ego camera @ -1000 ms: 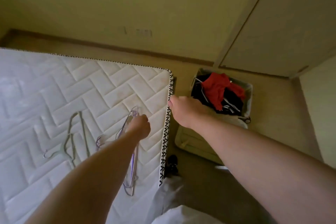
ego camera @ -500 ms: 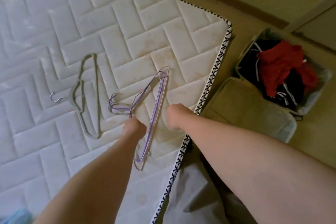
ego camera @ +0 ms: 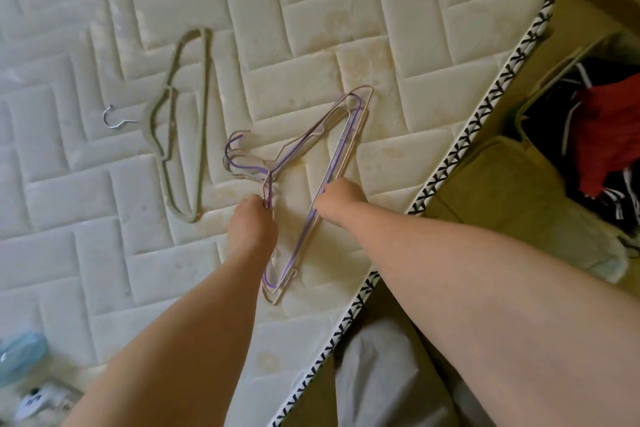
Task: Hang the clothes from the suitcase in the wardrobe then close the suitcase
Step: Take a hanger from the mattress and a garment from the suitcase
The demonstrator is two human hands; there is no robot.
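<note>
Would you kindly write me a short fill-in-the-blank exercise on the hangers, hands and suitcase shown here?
1. The left hand and right hand both grip the wire hangers, which lie on the ____.
2. The grey hanger lies untouched to the person's ____ of them.
3. In the suitcase, a ____ garment lies on dark clothes.
Missing words: mattress; left; red.

No clear text is showing anywhere. A small white tag [ego camera: 32,403] lying at the lower left corner of the view is carrying one dark character, possibly a 5 or an S, too blurred to tell which.
</note>
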